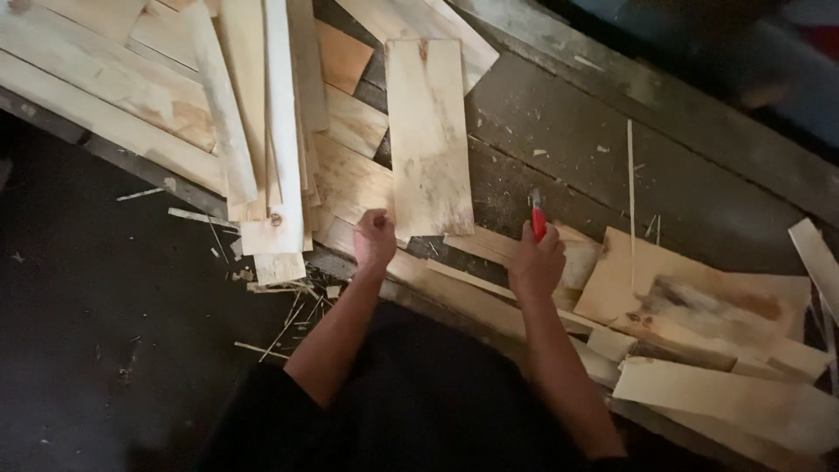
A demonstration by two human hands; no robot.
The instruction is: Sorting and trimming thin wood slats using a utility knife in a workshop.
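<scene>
As seen from the head camera, looking down over both forearms onto a dark plank worktop (pixel 559 149) strewn with thin pale wood sheets.

Left hand (pixel 374 238): curled into a fist, resting at the near left corner of a rectangular veneer panel (pixel 428 140); whether anything is pinched inside, cannot tell. Grip closed.

Right hand (pixel 535 262): grip closed around a red-handled cutting tool (pixel 537 217), tip pointing away from the body, just beyond the knuckles.

Veneer panel: flat, long axis running away from the body, near end lying between the two hands; directly ahead of the left hand, ahead and to the left of the right hand. Left hand touching or nearly touching; right hand near but apart, tool tip beside the panel's near right corner.

Also present: stack of long narrow strips (pixel 271 131) to the left, roughly parallel with the panel; irregular offcuts (pixel 699 306) to the right; a thin sliver (pixel 630 201) standing lengthwise on the dark boards; splinters and chips (pixel 280 323) on the dark floor at lower left.
</scene>
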